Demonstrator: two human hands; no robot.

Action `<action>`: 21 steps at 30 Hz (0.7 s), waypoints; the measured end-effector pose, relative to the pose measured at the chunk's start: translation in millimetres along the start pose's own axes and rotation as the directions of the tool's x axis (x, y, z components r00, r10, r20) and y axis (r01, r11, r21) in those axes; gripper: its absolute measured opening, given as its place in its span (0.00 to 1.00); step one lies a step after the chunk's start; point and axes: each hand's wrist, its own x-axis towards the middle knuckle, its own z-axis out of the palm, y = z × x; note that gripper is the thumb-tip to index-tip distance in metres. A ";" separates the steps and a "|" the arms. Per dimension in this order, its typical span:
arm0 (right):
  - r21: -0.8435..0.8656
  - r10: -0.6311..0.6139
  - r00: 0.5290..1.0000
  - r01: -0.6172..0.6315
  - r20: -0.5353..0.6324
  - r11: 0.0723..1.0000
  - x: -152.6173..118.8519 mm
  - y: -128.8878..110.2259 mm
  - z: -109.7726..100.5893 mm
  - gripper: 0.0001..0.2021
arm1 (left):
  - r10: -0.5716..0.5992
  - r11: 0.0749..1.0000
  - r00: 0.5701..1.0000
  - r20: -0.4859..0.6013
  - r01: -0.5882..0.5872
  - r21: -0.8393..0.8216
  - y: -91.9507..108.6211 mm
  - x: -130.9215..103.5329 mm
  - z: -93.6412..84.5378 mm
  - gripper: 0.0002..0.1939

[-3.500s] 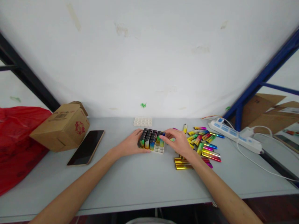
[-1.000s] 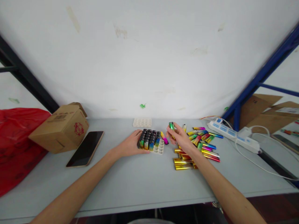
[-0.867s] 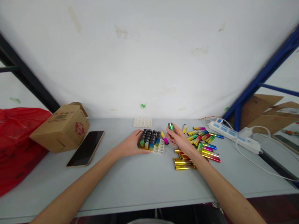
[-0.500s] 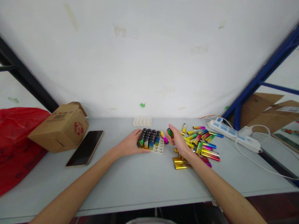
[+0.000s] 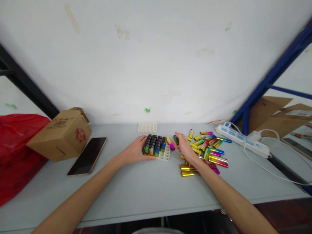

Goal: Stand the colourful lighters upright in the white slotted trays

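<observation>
Head view: the hands are apart; the left hand (image 5: 136, 152) is clamped around the upright lighters (image 5: 155, 144) in the white tray (image 5: 166, 156); the right hand (image 5: 182, 145), beside the tray, is closed on a green lighter (image 5: 175, 139); ideally, brace the tray firmly; align the lighter upright; avoid knocking the pink-and-yellow lighter (image 5: 171, 144) lying alongside.

Right of the part-filled tray (image 5: 167, 155), the right fingers (image 5: 177, 147) mostly hide a green lighter (image 5: 175, 139); far left of the tray, a red bag (image 5: 20, 156) is cut off.
</observation>
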 end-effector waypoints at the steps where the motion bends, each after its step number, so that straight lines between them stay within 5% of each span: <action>1: 0.001 -0.001 1.000 0.001 0.003 1.000 0.2 -0.3 0.5 0.33 | 0.003 1.000 1.000 0.001 -0.003 -0.003 0.2 0.1 0.0 0.48; 9: -0.049 0.022 0.999 -0.019 0.047 0.999 -0.6 -1.5 2.6 0.40 | -0.005 1.000 1.000 0.004 0.005 0.000 3.0 -0.2 -0.6 0.47; 21: -0.186 -0.076 0.994 0.089 0.072 0.979 1.1 9.7 3.3 0.29 | 0.026 1.000 1.000 0.014 -0.026 0.009 0.0 0.2 0.4 0.44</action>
